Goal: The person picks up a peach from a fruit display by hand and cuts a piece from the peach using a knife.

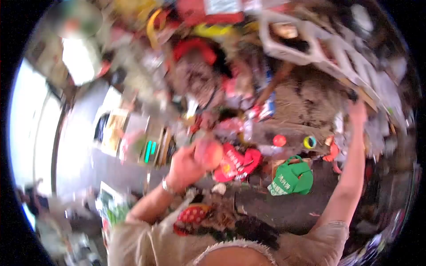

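My left hand (181, 169), with a bracelet at the wrist, is closed round a pinkish-yellow peach (208, 153). Just right of the peach lies a red bag with white lettering (236, 163). At the end of an outstretched arm, my right hand (357, 111) is by the lower edge of a white plastic rack (330, 66). A small dark thing (353, 95) shows at its fingertips; blur hides whether the fingers grip it. Between my arms is a green bag with white lettering (293, 177).
A red ball-like thing (279, 140) and a yellow-green ring (309, 142) lie on a brownish surface (290, 131) ahead. Many blurred goods crowd the far side. To the left stands a box (116, 133), with bright openings beyond.
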The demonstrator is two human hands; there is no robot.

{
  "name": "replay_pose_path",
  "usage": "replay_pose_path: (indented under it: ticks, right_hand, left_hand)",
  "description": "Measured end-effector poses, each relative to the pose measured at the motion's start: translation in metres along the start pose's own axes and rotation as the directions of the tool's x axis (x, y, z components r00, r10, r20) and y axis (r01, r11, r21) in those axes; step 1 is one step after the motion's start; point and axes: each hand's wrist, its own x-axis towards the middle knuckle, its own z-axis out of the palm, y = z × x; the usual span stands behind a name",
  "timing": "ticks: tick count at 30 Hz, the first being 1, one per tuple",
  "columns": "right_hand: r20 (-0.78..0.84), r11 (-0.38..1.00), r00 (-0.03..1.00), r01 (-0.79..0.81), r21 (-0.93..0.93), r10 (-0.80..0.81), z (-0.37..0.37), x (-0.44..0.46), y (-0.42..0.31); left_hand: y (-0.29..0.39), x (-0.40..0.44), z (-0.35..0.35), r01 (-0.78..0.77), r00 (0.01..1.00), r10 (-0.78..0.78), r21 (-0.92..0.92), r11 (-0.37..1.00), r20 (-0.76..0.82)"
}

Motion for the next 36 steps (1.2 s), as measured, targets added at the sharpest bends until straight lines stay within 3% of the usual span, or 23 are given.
replay_pose_path:
  ticks: [1,2,3,5,8,9,10,11,12,13,14,17,19,21,22,23,26,28,30,31,32,33,36]
  right_hand:
    - [-0.042,0.985,0.985,0.165,-0.048,-0.167,0.035,0.027,0.029]
    - [-0.028,0.980,0.983,0.180,-0.086,-0.183,0.043,0.034,0.033]
    - [-0.027,0.976,0.983,0.176,-0.125,-0.181,0.043,0.037,0.037]
    - [-0.065,0.940,0.953,0.280,-0.195,-0.297,0.052,0.041,0.055]
    - [0.179,0.987,0.984,0.045,-0.154,-0.017,-0.068,-0.051,-0.028]
    - [0.136,0.992,0.991,0.008,-0.125,0.009,-0.069,-0.061,-0.021]
    - [0.093,0.995,0.995,-0.027,-0.093,0.035,-0.070,-0.071,-0.013]
    - [0.039,0.993,0.998,0.042,0.108,-0.047,-0.048,-0.069,0.027]
    - [-0.025,0.948,0.993,0.118,0.297,-0.116,-0.025,-0.070,0.070]
    - [0.029,0.771,0.999,-0.030,0.636,0.015,-0.029,-0.096,0.078]
    - [0.124,0.459,0.985,-0.164,0.873,0.117,-0.038,-0.123,0.071]
    - [0.073,0.260,0.919,-0.185,0.948,0.387,-0.099,-0.217,-0.010]
    - [-0.105,0.200,0.963,0.054,0.978,0.249,-0.104,-0.255,-0.030]
    - [-0.080,0.267,0.897,-0.044,0.963,0.434,-0.131,-0.287,-0.078]
    - [-0.102,0.292,0.894,-0.033,0.956,0.435,-0.119,-0.298,-0.080]
    - [0.002,0.112,0.915,-0.052,0.992,0.404,-0.124,-0.314,-0.107]
    - [0.014,0.319,0.973,-0.089,0.943,0.231,-0.132,-0.356,-0.176]
    - [0.158,0.234,0.987,-0.154,0.960,-0.001,-0.136,-0.383,-0.213]
    - [0.291,0.068,0.952,-0.285,0.956,-0.094,-0.138,-0.404,-0.255]
    - [0.305,0.057,0.932,-0.299,0.952,-0.196,-0.138,-0.411,-0.274]
    - [0.375,-0.014,0.909,-0.384,0.923,-0.182,-0.139,-0.424,-0.298]
    - [0.319,-0.033,0.887,-0.349,0.936,-0.334,-0.149,-0.430,-0.320]
    - [0.278,-0.083,0.783,-0.385,0.919,-0.556,-0.161,-0.452,-0.378]
  left_hand:
    - [0.009,0.001,-0.004,0.111,0.993,-0.090,-0.417,0.902,0.070]
    - [0.021,0.008,-0.010,0.180,0.983,-0.098,-0.751,0.635,0.154]
    - [0.029,0.013,-0.016,0.225,0.974,-0.035,-0.940,0.258,0.224]
    - [0.038,0.013,-0.025,0.178,0.983,-0.021,-0.936,0.304,0.180]
    - [0.048,0.014,-0.036,0.124,0.991,0.002,-0.904,0.408,0.137]
    - [0.048,0.014,-0.040,0.093,0.994,0.001,-0.881,0.464,0.106]
    - [0.046,0.017,-0.045,0.111,0.991,0.033,-0.932,0.345,0.130]
    - [0.041,0.019,-0.050,0.111,0.991,0.031,-0.934,0.339,0.129]
    - [0.035,0.020,-0.053,0.090,0.990,0.073,-0.927,0.364,0.124]
    - [0.030,0.020,-0.055,0.067,0.986,0.116,-0.921,0.384,0.120]
    - [0.033,0.020,-0.057,0.058,0.988,0.109,-0.916,0.397,0.110]
    - [0.022,0.025,-0.067,0.030,0.988,0.118,-0.887,0.461,0.095]
    - [0.013,0.026,-0.078,0.026,0.990,0.110,-0.887,0.462,0.086]
    - [0.007,0.022,-0.086,0.031,0.992,0.093,-0.889,0.457,0.082]
    - [0.006,0.022,-0.090,0.035,0.993,0.082,-0.894,0.446,0.079]
    - [0.005,0.021,-0.095,0.036,0.995,0.072,-0.900,0.435,0.074]
    - [0.000,0.018,-0.113,0.022,0.980,0.158,-0.853,0.521,0.122]
    - [0.009,0.009,-0.125,0.019,0.984,0.139,-0.838,0.545,0.113]
    - [0.014,0.000,-0.142,0.030,0.985,0.122,-0.824,0.565,0.119]
    - [0.012,-0.003,-0.152,0.023,0.987,0.121,-0.827,0.562,0.110]
    - [0.009,-0.007,-0.162,0.021,0.985,0.128,-0.818,0.575,0.116]
    - [0.006,-0.012,-0.172,0.020,0.984,0.133,-0.808,0.589,0.121]
    - [0.000,-0.030,-0.197,-0.023,0.991,0.119,-0.787,0.617,0.064]
